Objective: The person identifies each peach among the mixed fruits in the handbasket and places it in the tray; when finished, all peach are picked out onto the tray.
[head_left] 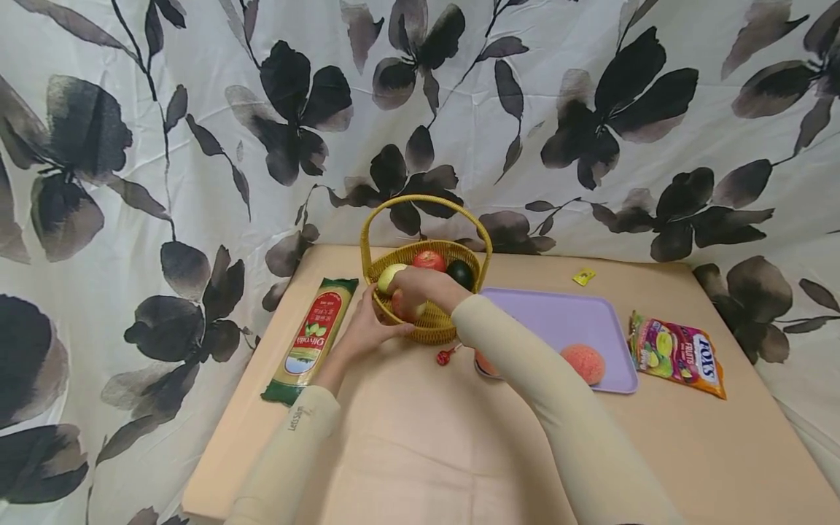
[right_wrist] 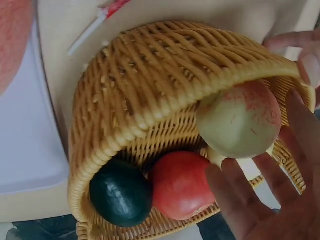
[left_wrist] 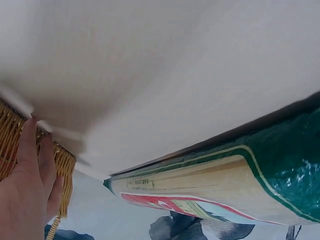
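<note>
A yellow wicker basket (head_left: 436, 326) (right_wrist: 160, 80) with a hoop handle stands at the back middle of the table. In it lie a red fruit (head_left: 429, 259) (right_wrist: 180, 186), a dark green avocado (head_left: 460, 273) (right_wrist: 120, 194) and a yellow-green fruit (head_left: 389, 276). My right hand (head_left: 415, 289) reaches into the basket, and its fingers (right_wrist: 245, 205) curl round a pale green-pink fruit (right_wrist: 241, 121). My left hand (head_left: 367, 327) lies against the basket's left outer wall, its fingers (left_wrist: 31, 167) straight on the wicker (left_wrist: 9, 142).
A green and red spaghetti packet (head_left: 313, 337) (left_wrist: 225, 190) lies left of the basket. To the right sits a purple tray (head_left: 571, 313) with an orange-pink fruit (head_left: 582, 362). A red lollipop (head_left: 444, 357), a FOX'S candy bag (head_left: 679, 354) and a small yellow wrapper (head_left: 583, 275) lie nearby.
</note>
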{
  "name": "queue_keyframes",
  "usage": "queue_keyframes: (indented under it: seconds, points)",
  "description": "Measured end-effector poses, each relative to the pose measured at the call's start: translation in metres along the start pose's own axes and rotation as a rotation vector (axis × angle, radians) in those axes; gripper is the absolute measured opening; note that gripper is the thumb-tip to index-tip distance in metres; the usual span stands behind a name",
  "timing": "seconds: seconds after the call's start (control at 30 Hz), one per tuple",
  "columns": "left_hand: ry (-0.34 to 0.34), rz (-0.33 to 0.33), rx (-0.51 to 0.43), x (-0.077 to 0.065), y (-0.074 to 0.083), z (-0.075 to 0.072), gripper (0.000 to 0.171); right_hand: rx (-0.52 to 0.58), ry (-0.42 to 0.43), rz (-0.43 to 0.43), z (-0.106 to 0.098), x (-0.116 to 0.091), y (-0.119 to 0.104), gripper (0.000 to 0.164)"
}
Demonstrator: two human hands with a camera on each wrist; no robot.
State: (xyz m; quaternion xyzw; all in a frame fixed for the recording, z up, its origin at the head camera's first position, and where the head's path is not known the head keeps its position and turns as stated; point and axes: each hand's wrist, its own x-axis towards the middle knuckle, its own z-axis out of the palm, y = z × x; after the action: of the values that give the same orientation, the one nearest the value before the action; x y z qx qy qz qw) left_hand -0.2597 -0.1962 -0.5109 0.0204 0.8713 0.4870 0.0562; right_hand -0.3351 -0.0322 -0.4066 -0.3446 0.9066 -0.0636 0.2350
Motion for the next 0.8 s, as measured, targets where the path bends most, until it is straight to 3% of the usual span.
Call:
queue_keyframes:
  seconds: [0.17, 0.27, 0.5, 0.8]
  points:
    - [0.003, 0.008, -0.006, 0.001, 0.002, 0.001, 0.129, -0.100, 0.065, 0.056, 0.000, -0.006, 0.004, 0.038]
    - [0.006, 0.010, -0.005, 0.001, 0.001, 0.001, 0.130, -0.131, 0.086, 0.086, -0.001, -0.011, 0.007, 0.037]
    - [-0.007, 0.018, -0.037, 0.000, 0.001, 0.002, 0.129, -0.104, 0.036, 0.129, 0.005, -0.019, 0.015, 0.061]
    - [-0.002, 0.022, -0.040, 0.000, 0.001, 0.002, 0.130, -0.092, -0.033, 0.143, 0.003, -0.028, 0.021, 0.058]
